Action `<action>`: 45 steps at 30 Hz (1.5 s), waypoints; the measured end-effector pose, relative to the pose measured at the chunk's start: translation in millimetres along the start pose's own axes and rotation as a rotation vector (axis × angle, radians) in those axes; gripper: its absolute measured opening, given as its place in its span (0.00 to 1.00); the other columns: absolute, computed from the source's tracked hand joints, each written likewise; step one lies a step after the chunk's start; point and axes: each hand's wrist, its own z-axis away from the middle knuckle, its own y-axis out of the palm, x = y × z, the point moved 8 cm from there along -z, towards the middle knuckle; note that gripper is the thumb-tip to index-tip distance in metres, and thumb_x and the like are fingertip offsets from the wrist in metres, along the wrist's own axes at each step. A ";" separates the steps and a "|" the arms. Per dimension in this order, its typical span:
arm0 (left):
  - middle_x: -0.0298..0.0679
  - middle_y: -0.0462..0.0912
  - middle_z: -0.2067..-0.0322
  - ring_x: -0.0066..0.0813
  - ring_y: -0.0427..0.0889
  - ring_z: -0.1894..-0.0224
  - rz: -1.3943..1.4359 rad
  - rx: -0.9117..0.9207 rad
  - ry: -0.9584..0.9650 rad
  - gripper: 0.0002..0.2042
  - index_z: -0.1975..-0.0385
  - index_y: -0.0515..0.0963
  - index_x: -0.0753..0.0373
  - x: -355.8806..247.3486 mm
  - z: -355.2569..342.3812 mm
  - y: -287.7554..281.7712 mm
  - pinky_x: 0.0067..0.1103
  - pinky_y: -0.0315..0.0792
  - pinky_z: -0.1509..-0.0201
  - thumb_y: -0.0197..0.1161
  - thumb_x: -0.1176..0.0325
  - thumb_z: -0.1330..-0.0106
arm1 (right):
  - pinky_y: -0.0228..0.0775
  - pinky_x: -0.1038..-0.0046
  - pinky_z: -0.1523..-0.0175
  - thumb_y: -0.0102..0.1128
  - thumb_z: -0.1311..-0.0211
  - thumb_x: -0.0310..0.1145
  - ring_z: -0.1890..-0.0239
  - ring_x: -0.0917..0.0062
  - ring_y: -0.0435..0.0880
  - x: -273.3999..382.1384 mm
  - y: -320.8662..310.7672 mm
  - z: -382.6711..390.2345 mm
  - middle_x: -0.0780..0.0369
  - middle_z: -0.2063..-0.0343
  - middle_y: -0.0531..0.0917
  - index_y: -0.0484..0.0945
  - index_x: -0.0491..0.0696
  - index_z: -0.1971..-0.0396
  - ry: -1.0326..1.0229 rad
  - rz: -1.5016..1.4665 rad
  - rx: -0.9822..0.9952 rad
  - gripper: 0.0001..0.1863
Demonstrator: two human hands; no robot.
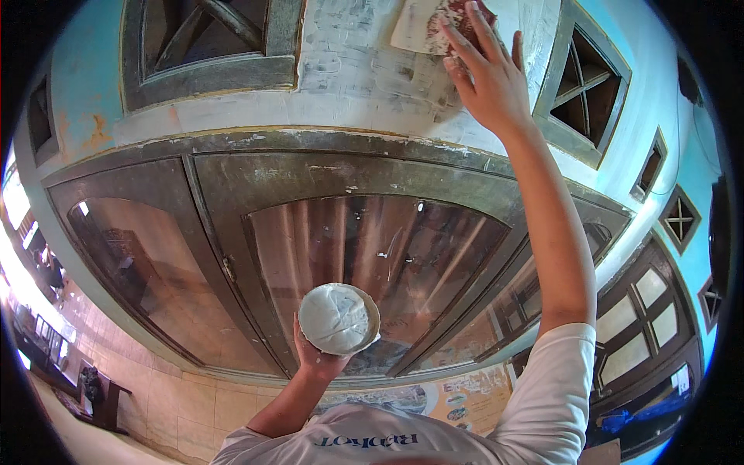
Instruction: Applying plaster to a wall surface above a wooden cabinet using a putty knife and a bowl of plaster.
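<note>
From my seat far from the camera, I see the left hand [319,363] low in the frame, just left of centre, clamped on a bowl [373,311] from below and the side. The bowl holds whitish paste [335,316] with creases across its top, and its mouth faces up toward me.

The right hand [492,89] is at the upper right of centre, at the end of a raised arm. Its fingers are spread apart over a reddish-brown flat piece [463,29] smeared with white; I cannot tell whether the hand is clamped on it, since its underside is hidden. That piece is at the top edge of the frame, beside a cream-coloured flat patch [411,29], against a patchy grey-white wall [345,70].

A window frame [209,91] stands at the upper left, and another crossed window [581,89] at the upper right. Across the middle I see glass panes [364,256] in worn dark wood [333,172]. Floor tiles [190,403] show at the lower left.
</note>
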 end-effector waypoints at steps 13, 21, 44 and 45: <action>0.32 0.72 0.35 0.47 0.71 0.34 0.027 -0.105 0.088 0.31 0.35 0.71 0.45 -1.6 0.0 -14.8 0.50 0.65 0.32 0.43 0.35 0.31 | 0.41 0.38 0.26 0.57 0.31 0.47 0.27 0.63 0.62 8.1 3.6 36.3 0.65 0.25 0.58 0.67 0.73 0.31 0.039 -0.011 0.075 0.28; 0.33 0.74 0.36 0.46 0.70 0.33 -0.185 -0.020 0.236 0.30 0.38 0.74 0.45 5.1 15.6 13.5 0.49 0.63 0.31 0.43 0.34 0.31 | 0.41 0.35 0.27 0.58 0.32 0.45 0.29 0.56 0.65 -12.4 -2.7 77.4 0.63 0.26 0.59 0.67 0.72 0.31 0.090 -0.078 0.074 0.29; 0.31 0.74 0.36 0.46 0.71 0.34 0.020 -0.106 0.112 0.31 0.37 0.73 0.44 35.6 -9.4 -5.8 0.48 0.65 0.32 0.45 0.33 0.32 | 0.40 0.35 0.27 0.59 0.32 0.44 0.27 0.63 0.63 -0.5 7.7 48.2 0.63 0.25 0.57 0.70 0.70 0.33 0.077 -0.092 0.052 0.27; 0.31 0.74 0.37 0.45 0.71 0.34 0.022 -0.104 0.115 0.31 0.37 0.73 0.44 34.7 -8.0 -6.5 0.48 0.65 0.32 0.45 0.33 0.33 | 0.43 0.34 0.28 0.59 0.32 0.44 0.29 0.61 0.65 -4.0 3.0 53.4 0.63 0.26 0.58 0.70 0.71 0.33 0.070 -0.073 0.031 0.27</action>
